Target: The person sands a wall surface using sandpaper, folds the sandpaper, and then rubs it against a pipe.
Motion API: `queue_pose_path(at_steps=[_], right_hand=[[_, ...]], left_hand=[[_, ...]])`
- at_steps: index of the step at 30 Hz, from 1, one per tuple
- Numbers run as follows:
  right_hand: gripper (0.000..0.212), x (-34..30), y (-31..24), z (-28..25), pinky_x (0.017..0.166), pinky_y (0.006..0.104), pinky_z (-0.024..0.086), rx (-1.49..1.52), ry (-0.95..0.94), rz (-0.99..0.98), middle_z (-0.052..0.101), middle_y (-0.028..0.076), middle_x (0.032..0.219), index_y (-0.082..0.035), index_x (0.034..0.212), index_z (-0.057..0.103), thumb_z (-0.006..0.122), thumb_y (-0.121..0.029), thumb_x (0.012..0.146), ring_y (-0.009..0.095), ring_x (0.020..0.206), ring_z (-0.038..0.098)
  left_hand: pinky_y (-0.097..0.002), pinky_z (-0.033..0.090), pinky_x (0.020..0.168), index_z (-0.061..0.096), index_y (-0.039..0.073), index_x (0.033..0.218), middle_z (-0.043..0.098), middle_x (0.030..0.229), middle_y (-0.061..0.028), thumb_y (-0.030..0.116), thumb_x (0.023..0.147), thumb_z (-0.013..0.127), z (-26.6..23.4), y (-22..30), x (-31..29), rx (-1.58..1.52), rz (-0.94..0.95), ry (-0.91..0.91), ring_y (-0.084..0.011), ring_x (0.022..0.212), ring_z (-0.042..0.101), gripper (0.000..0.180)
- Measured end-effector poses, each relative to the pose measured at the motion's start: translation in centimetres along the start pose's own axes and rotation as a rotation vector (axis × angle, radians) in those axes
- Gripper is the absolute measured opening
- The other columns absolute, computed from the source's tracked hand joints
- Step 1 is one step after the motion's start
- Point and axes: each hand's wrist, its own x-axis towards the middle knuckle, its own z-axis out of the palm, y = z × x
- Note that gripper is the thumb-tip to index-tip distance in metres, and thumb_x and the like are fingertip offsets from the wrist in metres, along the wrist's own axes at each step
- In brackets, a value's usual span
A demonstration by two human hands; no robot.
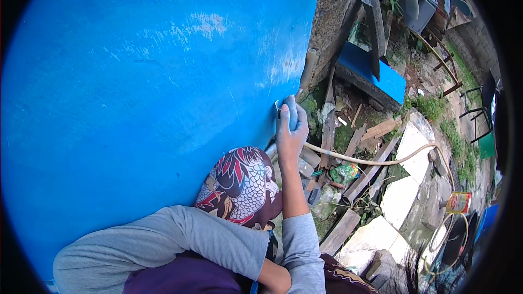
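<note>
1. As the head view shows, the right hand [291, 125] lies at the right edge of the blue panel [147, 92], with its thumb and fingers pinched together on a thin piece [278, 106]. What the piece is made of is too small to tell.
2. The thin piece sits on the hand's left side, between the thumb and the panel; its visible edge runs roughly near to far, much like the panel's right edge.
3. A scuffed pale patch [290, 65] lies just beyond the fingertips, on the far side; a second worn patch [210, 24] is farther off, to the far left.
4. The right hand is the nearer one to the panel's edge. The left forearm [271, 275] passes beneath the right sleeve [302, 239], which hides the left hand, so I cannot tell its state.
5. To the near left of the right hand is a knee in patterned cloth [242, 185].
</note>
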Motion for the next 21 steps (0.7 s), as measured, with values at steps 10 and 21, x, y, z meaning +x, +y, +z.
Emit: queue_pose_path(at_steps=[10,21], right_hand=[[0.034,0.4,-1.1,-0.6,0.077,0.0378,0.051,-0.235,-0.016,-0.123,0.068,0.017,0.095,-0.002,0.116,0.059,0.065,-0.026,0.092,0.027,0.084,0.067],[0.015,0.9,-1.4,-1.5,0.072,0.0407,0.042,-0.65,-0.153,-0.584,0.065,0.008,0.1,-0.01,0.106,0.063,0.056,-0.014,0.094,0.029,0.086,0.062]], left_hand=[[-0.0405,0.049,0.078,0.068,-0.006,0.101,0.067,0.103,-0.0218,0.02,0.09,0.049,-0.2,0.0,-0.3,-0.002,0.004,0.026,-0.0313,0.091,0.062,0.034],[-0.0414,0.049,0.079,0.068,-0.006,0.1,0.067,0.104,-0.0223,0.019,0.09,0.047,-0.1,0.1,-0.5,0.001,0.002,0.096,-0.0328,0.092,0.062,0.034]])
